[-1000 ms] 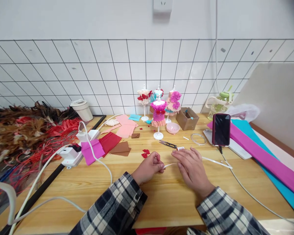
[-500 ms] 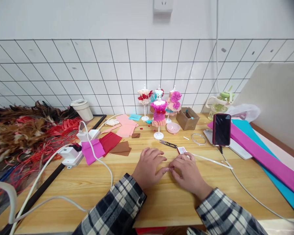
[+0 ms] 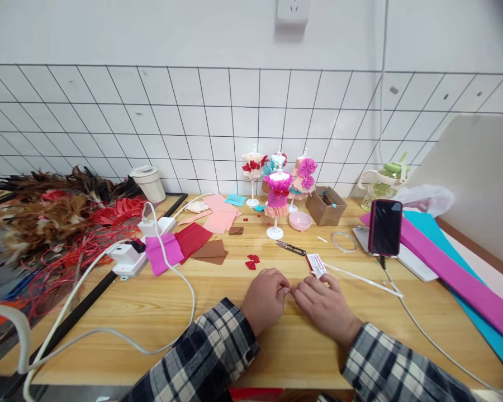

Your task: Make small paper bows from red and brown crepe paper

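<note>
My left hand [image 3: 266, 298] is closed, thumb and fingertips pinched together above the table. Its fingertips meet those of my right hand [image 3: 324, 307], whose fingers are bent and pressed together. Whatever lies between the fingertips is too small to make out. A red paper bow [image 3: 252, 261] rests on the wood just beyond my left hand. Past the right fingers lies a small white packet with red print [image 3: 316, 265], and a white strip [image 3: 360, 278] runs rightward from near it. Thread snips [image 3: 290, 248] lie just behind the packet.
Mini dress forms in crepe paper, the front one pink [image 3: 278, 195], stand by a pink bowl [image 3: 300, 221] and a cardboard box [image 3: 326, 206]. Paper pieces [image 3: 193, 240], a power strip [image 3: 129, 265] and feathers [image 3: 58, 212] lie left; a phone [image 3: 384, 228] and paper rolls [image 3: 456, 268] right.
My left hand has curled from spread fingers into a pinch at the right fingertips. The red bow now shows beyond it. The whole view has shifted slightly, so things appear farther right.
</note>
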The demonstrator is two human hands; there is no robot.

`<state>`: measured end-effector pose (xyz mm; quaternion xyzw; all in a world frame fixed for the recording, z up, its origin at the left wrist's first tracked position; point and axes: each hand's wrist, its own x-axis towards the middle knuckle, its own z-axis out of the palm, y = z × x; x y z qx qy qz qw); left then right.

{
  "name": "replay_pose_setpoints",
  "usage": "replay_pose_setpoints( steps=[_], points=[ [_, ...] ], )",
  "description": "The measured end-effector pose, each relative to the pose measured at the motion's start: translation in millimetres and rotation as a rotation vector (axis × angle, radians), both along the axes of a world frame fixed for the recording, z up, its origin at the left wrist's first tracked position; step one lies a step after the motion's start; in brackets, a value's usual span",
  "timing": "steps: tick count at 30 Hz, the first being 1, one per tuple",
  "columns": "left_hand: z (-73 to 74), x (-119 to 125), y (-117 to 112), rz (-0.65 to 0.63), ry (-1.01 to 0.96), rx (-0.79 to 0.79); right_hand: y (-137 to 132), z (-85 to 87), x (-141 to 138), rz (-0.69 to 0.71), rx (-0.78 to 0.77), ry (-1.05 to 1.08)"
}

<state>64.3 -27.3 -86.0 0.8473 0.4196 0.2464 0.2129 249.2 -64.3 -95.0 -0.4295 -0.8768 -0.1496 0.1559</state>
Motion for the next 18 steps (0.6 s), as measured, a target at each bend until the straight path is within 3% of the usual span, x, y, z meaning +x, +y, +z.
replay_pose_setpoints(
  steps=[3, 5, 9, 12, 15, 18],
  points=[
    [-0.6, -5.6, 8.8, 0.069, -0.036, 0.02, -0.1, -2.3, 13.6, 0.22, 0.04, -0.092],
    [3.3, -11.7, 16.1, 0.132, -0.112, 0.035, 3.5, -1.1, 19.4, 0.217, 0.019, -0.077],
    [7.5, -18.3, 27.0, 0.231, -0.429, -0.175, 21.6, -2.0, 21.6, -0.19, 0.028, 0.136],
    [3.7, -17.0, 30.2, 0.266, -0.673, -0.395, 38.4, -13.5, 31.5, -0.442, 0.037, 0.286],
    [-0.1, -16.1, 31.8, 0.297, -0.883, -0.535, 49.0, -27.4, 58.2, -0.499, 0.003, 0.367],
    [1.2, -18.4, 33.4, 0.349, -1.007, -0.586, 50.5, -30.6, 93.4, -0.503, 0.0, 0.382]
  ],
)
